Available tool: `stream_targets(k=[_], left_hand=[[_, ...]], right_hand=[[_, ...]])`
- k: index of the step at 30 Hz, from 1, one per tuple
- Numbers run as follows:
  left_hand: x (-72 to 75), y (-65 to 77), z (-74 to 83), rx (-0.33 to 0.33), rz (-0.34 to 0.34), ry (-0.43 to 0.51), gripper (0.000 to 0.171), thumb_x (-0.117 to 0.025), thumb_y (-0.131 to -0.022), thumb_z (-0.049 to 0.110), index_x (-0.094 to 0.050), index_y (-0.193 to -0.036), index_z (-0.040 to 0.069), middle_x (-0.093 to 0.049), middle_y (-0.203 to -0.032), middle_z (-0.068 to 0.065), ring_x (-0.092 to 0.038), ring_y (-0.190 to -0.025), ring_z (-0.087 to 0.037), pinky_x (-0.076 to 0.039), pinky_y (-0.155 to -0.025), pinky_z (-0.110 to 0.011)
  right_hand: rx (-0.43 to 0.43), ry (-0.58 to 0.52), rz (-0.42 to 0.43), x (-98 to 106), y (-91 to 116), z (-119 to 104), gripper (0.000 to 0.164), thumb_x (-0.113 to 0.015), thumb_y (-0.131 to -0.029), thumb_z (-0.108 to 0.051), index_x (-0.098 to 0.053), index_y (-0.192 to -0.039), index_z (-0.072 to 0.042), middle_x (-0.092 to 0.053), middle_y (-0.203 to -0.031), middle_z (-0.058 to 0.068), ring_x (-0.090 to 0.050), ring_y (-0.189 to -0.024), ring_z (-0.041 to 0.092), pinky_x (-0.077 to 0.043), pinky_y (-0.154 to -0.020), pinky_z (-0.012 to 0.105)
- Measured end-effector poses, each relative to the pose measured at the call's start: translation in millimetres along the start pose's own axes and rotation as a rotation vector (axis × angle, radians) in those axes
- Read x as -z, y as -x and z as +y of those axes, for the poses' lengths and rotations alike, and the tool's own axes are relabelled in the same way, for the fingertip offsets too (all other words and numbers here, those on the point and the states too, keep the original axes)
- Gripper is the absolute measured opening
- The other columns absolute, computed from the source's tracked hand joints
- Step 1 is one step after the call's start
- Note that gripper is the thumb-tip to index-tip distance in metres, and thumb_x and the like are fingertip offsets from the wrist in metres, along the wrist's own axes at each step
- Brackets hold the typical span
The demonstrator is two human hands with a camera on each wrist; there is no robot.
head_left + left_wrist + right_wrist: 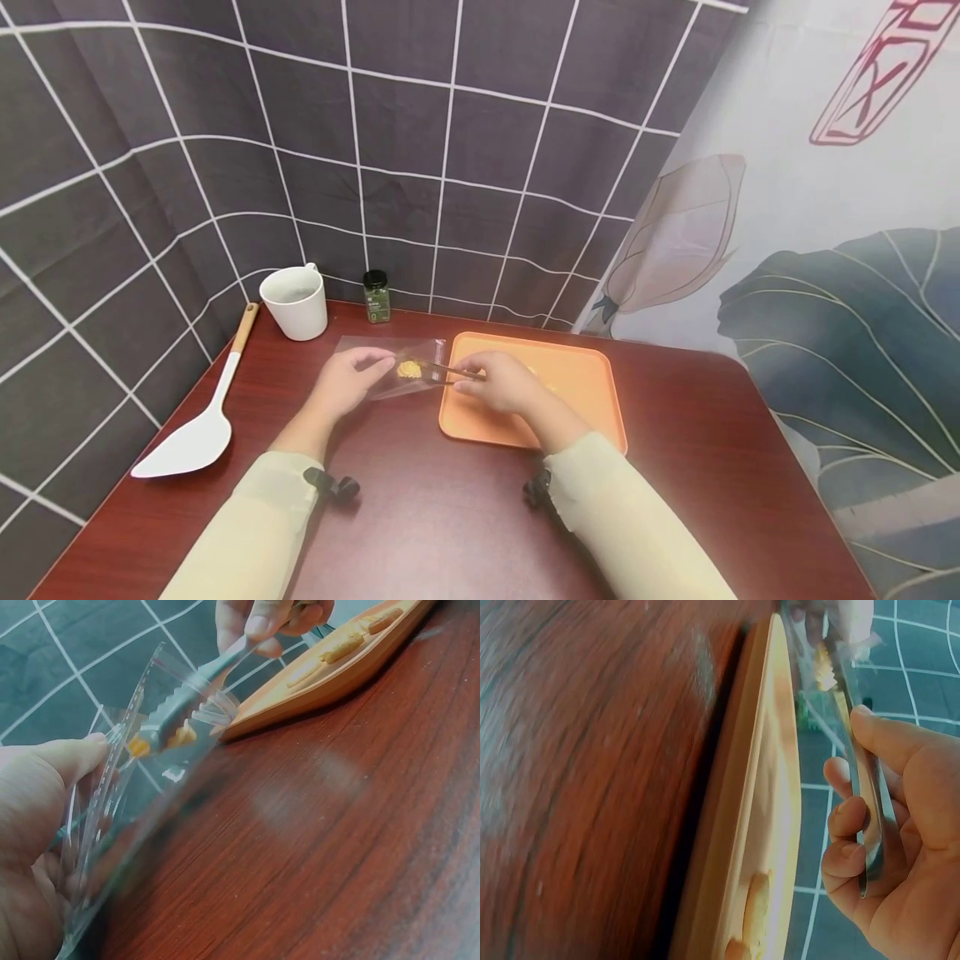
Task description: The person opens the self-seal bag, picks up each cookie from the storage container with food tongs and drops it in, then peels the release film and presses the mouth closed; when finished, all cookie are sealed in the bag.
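Note:
My left hand (347,385) pinches the edge of a clear plastic bag (124,802), its mouth turned toward the tray. In my right hand (504,385) a pair of metal tongs (866,787) is gripped, the thumb on one side and fingers curled on the other. The serrated tips of the tongs reach inside the bag in the left wrist view. A yellow food piece (408,369) shows at those tips, within the bag. The orange tray (585,392) lies under my right hand, with several yellow stick-like food pieces (345,646) on it.
A white mug (296,308) and a green-labelled spice jar (377,298) with a black lid stand at the back by the tiled-pattern wall cover. On the left lies a white spatula (191,442) with a wooden handle end. The red-brown tabletop (420,517) stretches toward me.

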State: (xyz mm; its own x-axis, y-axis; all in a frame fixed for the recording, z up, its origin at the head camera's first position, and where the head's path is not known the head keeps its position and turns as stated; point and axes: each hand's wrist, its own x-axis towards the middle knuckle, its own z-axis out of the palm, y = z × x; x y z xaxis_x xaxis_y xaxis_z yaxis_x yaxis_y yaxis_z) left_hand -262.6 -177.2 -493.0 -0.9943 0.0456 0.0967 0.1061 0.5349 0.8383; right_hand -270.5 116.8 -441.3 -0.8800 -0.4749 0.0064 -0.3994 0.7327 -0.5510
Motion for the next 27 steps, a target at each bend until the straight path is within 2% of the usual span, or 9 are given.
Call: stream_targets(k=[10,20,23,27], left_hand=[[1.2,1.2,0.6,0.01,0.006,0.0,0.035,-0.071,-0.103,0.04,-0.079,-0.126,0.015,-0.077,-0.133,-0.011,-0.062,-0.139,-0.035,-0.045,-0.118,-0.06],[0.9,1.8,-0.5,0.029,-0.005,0.013,0.036,-0.07,-0.104,0.043,-0.078,-0.127,0.016,-0.077,-0.133,-0.01,-0.063,-0.136,-0.034,-0.047,-0.117,-0.059],[1.2,1.9,-1.1,0.035,-0.013,0.026,0.037,-0.071,-0.103,0.043,-0.078,-0.127,0.016,-0.076,-0.133,-0.011,-0.068,-0.125,-0.032,-0.058,-0.104,-0.05],[2.1,2.5,-1.1,0.028,-0.012,0.022,0.038,-0.071,-0.103,0.044,-0.078,-0.128,0.016,-0.076,-0.133,-0.01,-0.07,-0.121,-0.031,-0.06,-0.1,-0.048]], right_hand=[[0.028,0.026,-0.065,-10,-13,-12,0.018,-0.078,-0.098,-0.029,-0.081,-0.113,-0.019,-0.078,-0.101,-0.003,-0.064,-0.09,0.014,-0.055,-0.086,0.036],[0.016,0.032,-0.12,-21,-22,-21,0.018,-0.079,-0.098,-0.025,-0.081,-0.114,-0.018,-0.078,-0.096,-0.007,-0.063,-0.084,0.012,-0.053,-0.08,0.031],[0.018,0.05,-0.116,-24,-23,-21,0.02,-0.079,-0.097,-0.027,-0.081,-0.115,-0.018,-0.078,-0.095,-0.007,-0.064,-0.084,0.011,-0.055,-0.082,0.032],[0.016,0.064,-0.115,-26,-24,-23,0.025,-0.079,-0.097,-0.03,-0.081,-0.118,-0.016,-0.078,-0.095,-0.006,-0.065,-0.085,0.012,-0.056,-0.085,0.033]])
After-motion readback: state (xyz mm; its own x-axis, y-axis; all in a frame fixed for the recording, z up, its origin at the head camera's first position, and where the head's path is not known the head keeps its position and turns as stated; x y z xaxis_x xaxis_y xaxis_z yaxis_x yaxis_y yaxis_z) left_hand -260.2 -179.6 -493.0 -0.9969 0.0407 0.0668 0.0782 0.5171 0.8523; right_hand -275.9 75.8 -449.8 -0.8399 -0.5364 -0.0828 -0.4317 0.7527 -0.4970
